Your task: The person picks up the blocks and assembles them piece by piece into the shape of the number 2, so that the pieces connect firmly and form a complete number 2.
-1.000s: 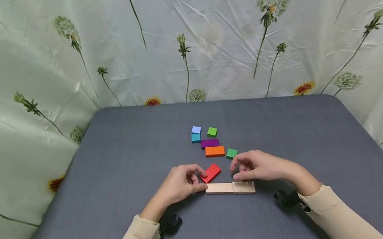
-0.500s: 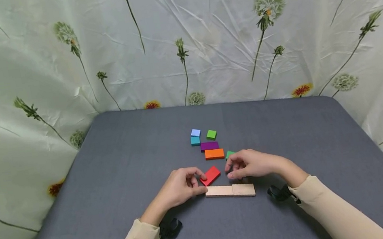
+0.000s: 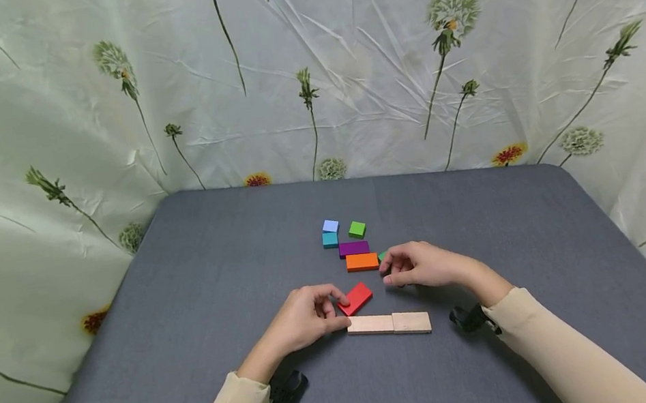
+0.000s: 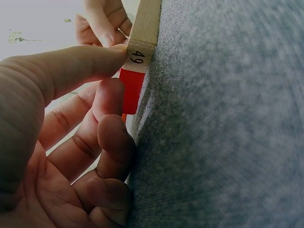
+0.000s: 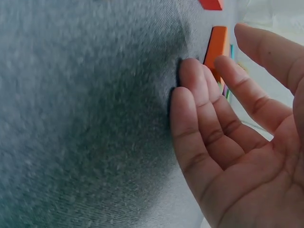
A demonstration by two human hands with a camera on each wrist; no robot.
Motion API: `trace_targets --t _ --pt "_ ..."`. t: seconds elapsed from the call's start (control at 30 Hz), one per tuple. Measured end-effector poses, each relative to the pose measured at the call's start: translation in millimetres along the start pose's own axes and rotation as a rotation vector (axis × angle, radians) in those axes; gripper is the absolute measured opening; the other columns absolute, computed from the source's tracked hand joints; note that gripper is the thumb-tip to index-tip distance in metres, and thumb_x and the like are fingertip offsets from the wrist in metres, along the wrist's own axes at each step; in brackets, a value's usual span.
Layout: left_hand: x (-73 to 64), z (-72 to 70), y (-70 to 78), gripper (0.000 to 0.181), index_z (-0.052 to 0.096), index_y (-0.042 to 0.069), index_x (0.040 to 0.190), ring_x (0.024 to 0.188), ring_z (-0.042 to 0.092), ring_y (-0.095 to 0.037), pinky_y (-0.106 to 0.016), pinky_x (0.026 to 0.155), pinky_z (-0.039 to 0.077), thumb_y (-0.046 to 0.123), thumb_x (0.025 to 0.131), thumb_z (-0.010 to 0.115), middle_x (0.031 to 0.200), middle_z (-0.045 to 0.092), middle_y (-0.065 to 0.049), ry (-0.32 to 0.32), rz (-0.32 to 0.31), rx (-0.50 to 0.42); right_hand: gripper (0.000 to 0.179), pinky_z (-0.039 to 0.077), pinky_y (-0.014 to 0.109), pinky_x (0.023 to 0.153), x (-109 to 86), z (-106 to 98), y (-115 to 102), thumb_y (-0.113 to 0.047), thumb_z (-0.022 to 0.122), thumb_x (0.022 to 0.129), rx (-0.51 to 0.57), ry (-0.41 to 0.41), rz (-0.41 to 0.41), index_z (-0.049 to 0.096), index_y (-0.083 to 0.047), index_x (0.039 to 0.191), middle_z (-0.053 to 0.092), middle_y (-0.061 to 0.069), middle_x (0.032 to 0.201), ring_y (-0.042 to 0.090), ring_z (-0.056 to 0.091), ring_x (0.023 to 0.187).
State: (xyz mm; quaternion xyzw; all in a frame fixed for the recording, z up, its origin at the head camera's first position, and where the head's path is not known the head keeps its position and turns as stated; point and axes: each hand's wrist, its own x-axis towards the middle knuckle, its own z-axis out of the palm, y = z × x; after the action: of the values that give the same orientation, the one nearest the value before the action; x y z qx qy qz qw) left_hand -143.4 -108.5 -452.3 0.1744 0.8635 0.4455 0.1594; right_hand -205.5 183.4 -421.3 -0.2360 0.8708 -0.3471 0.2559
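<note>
Two plain wooden blocks lie end to end in a row, the left block [image 3: 370, 324] meeting the right block [image 3: 411, 323]. My left hand [image 3: 308, 314] has its thumb at the left block's end, marked 49 in the left wrist view. Its index finger touches the corner of a red block [image 3: 358, 297], which lies slanted just behind the row. With relaxed fingers, my right hand [image 3: 421, 265] hovers near the front right of an orange block [image 3: 362, 262], holding nothing. That hand partly hides a green block [image 3: 382, 256].
Behind the orange block lies a purple block [image 3: 354, 249]. Farther back are a teal block [image 3: 330, 239], a light blue block [image 3: 330, 226] and a bright green block [image 3: 356, 229]. All rest on a grey cloth-covered table [image 3: 229, 242], with a flowered curtain [image 3: 368, 85] at its back.
My right hand has moved back from above the right wooden block toward the green block beside the orange one. The left hand keeps its place at the red and wooden blocks.
</note>
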Motion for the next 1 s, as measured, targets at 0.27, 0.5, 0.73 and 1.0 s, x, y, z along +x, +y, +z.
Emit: trace_targets --t 0.27,0.5,0.73,1.0 --pt "-0.5 0.0 0.7 0.020 0.076 0.018 0.104 0.062 0.050 -0.009 -0.023 0.057 0.039 0.015 0.088 0.089 0.069 0.059 0.007 0.002 0.008 0.009 0.029 0.047 0.027 0.066 9.1 -4.5 4.1 -0.025 0.075 0.101 -0.015 0.050 0.022 0.069 -0.007 0.122 0.068 0.001 0.090 0.012 0.058 0.071" --pt "-0.8 -0.3 1.6 0.021 0.076 0.018 0.104 0.063 0.050 -0.009 -0.023 0.057 0.039 0.015 0.088 0.089 0.070 0.059 0.007 0.003 0.003 0.006 0.033 0.046 0.028 0.064 14.9 -7.0 4.5 -0.024 0.075 0.102 -0.003 0.060 0.040 0.066 -0.006 0.127 0.067 0.003 0.088 0.013 0.057 0.069" --pt "-1.5 -0.2 1.0 0.021 0.076 0.018 0.104 0.062 0.050 -0.009 -0.023 0.057 0.039 0.016 0.088 0.089 0.069 0.059 0.007 0.001 0.013 0.008 0.038 0.047 0.028 0.063 20.4 -7.4 3.4 -0.022 0.075 0.102 -0.005 0.070 0.041 0.061 -0.006 0.133 0.063 0.001 0.082 0.014 0.056 0.067" --pt "-1.8 -0.5 0.5 0.021 0.076 0.018 0.104 0.062 0.050 -0.008 -0.023 0.058 0.040 0.016 0.089 0.089 0.069 0.059 0.007 0.001 0.013 0.010 0.038 0.041 0.027 0.061 33.7 -7.3 0.3 -0.022 0.076 0.102 -0.056 0.118 0.005 0.062 -0.009 0.135 0.052 -0.003 0.070 0.013 0.047 0.061"
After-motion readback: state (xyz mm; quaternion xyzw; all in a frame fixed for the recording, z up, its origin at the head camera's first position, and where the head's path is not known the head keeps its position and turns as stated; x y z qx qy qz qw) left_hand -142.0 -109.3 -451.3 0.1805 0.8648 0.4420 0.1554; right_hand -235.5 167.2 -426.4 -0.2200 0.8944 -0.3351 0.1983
